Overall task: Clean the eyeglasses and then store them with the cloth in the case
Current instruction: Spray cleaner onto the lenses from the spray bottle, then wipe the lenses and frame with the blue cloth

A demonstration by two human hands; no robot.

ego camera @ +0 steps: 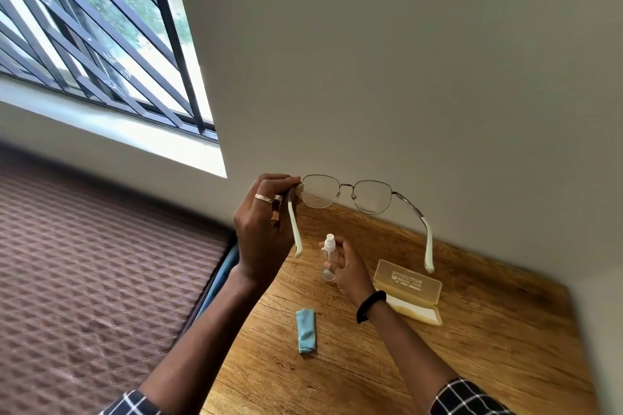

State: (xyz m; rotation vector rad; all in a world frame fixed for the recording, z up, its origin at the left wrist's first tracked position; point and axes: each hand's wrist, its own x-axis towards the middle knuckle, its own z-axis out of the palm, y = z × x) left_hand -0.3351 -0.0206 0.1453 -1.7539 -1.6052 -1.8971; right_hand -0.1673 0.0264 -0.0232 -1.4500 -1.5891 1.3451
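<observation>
The left hand (263, 232) is raised above the far left corner of the wooden worktop (472, 330). Its fingertips pinch the eyeglasses (346, 188) at the left hinge, and it wears a ring (264, 198). The glasses hang in the air in front of the pale wall (404, 61), arms unfolded and pointing toward the person. The left lens is speckled with droplets.

Just below them, the right hand (349, 268) has its fingers curled around a small clear spray bottle (328, 251), held upright with its white nozzle on top. A black band (370, 306) circles that wrist.

A folded light blue cloth (306, 330) lies on the worktop nearer the person, between the two forearms. To the right of the right hand, a pale yellow case (409, 286) sits open on the worktop, its lid standing up.

A barred window (101, 27) fills the far left, with a brown quilted surface (84, 280) below it.
</observation>
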